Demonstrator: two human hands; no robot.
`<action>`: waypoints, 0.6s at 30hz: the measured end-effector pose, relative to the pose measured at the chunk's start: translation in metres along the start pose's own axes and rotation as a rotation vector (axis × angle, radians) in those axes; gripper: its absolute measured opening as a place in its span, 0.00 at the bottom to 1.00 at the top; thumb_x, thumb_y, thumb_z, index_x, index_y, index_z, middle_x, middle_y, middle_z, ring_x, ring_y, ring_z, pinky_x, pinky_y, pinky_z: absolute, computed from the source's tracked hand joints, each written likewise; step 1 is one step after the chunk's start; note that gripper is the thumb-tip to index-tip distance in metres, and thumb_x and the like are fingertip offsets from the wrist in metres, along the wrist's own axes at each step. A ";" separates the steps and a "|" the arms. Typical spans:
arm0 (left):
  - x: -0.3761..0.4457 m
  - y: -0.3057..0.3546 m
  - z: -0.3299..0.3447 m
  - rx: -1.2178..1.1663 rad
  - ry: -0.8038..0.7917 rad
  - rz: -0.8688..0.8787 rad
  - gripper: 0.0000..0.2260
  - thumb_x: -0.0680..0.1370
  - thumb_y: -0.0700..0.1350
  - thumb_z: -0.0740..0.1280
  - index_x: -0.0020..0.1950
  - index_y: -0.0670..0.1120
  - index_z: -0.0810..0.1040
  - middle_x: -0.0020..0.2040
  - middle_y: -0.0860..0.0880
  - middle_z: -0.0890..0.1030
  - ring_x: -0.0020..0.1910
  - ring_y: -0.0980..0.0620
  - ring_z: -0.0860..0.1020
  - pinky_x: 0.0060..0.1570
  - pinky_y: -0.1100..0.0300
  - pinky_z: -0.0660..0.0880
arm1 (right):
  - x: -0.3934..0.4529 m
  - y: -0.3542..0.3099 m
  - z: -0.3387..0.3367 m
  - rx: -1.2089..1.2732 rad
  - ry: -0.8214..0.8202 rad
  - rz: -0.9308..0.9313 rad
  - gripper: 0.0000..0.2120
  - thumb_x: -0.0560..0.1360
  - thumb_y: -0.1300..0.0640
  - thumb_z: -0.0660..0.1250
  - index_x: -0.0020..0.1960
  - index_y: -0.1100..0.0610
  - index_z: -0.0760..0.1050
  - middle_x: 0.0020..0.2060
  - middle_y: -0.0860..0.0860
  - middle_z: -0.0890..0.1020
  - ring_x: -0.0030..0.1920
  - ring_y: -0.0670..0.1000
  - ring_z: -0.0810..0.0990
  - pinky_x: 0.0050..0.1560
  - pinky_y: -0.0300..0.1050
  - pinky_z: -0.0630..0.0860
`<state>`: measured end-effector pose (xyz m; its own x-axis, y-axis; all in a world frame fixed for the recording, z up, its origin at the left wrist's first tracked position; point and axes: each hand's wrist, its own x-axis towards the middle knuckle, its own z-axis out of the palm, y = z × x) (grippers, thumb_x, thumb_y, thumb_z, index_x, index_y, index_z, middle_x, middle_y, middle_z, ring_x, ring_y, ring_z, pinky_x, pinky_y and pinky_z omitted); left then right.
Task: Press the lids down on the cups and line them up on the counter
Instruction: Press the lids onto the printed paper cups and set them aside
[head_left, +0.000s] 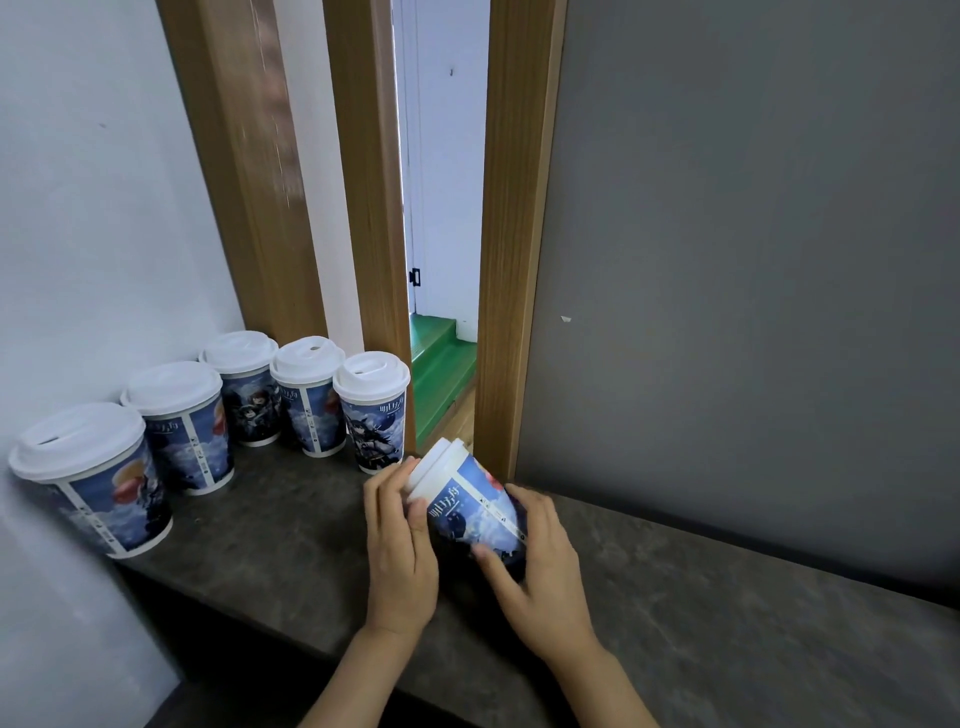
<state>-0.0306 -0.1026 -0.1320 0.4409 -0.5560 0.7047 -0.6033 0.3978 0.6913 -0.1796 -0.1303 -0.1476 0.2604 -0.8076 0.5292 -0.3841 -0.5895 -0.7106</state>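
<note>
Seating the lid on the sixth cup.
Left hand (400, 540) pinches the white plastic lid (434, 467); right hand (540, 566) grips the tilted blue printed paper cup (478, 512). Best to press evenly around the rim, then stand it beside the row of five lidded cups (371, 410).

The worktop (701, 623) is a dark, mottled grey slab, stone-like in look, running from a pale wall on the left to a grey wall on the right, with wooden posts rising behind it. Five cups stand upright on it, each blue-printed with a white lid, curving from the near left toward the posts. The nearest cup (104, 488) is hard against the left wall. The second cup (182, 431) stands just behind it, the third cup (244, 389) farthest back in the corner. The fourth cup (311, 400) and fifth cup (374, 415) come forward again, side by side, the fifth nearest the gap between the posts.
</note>
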 end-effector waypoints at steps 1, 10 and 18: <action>0.000 0.000 0.000 0.005 0.009 0.003 0.16 0.82 0.42 0.54 0.65 0.36 0.72 0.60 0.44 0.72 0.61 0.57 0.71 0.63 0.70 0.65 | 0.000 -0.001 -0.002 0.035 -0.001 0.051 0.25 0.74 0.38 0.66 0.68 0.43 0.69 0.60 0.37 0.76 0.60 0.42 0.77 0.59 0.46 0.77; 0.001 -0.008 0.001 -0.079 0.005 0.091 0.17 0.80 0.38 0.55 0.67 0.45 0.71 0.64 0.52 0.75 0.66 0.55 0.72 0.65 0.65 0.66 | 0.002 -0.002 -0.005 0.259 -0.027 0.163 0.32 0.61 0.44 0.82 0.62 0.37 0.72 0.57 0.37 0.81 0.57 0.42 0.81 0.53 0.39 0.80; 0.001 -0.010 0.000 -0.064 -0.034 0.080 0.14 0.81 0.49 0.59 0.65 0.49 0.71 0.62 0.56 0.74 0.64 0.58 0.72 0.64 0.68 0.65 | 0.003 -0.003 -0.005 -0.030 0.019 0.068 0.38 0.60 0.38 0.77 0.65 0.34 0.62 0.59 0.34 0.74 0.59 0.40 0.77 0.57 0.45 0.78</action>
<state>-0.0243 -0.1073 -0.1384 0.3697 -0.5443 0.7531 -0.5914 0.4873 0.6425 -0.1820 -0.1312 -0.1419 0.2158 -0.8451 0.4890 -0.4270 -0.5321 -0.7311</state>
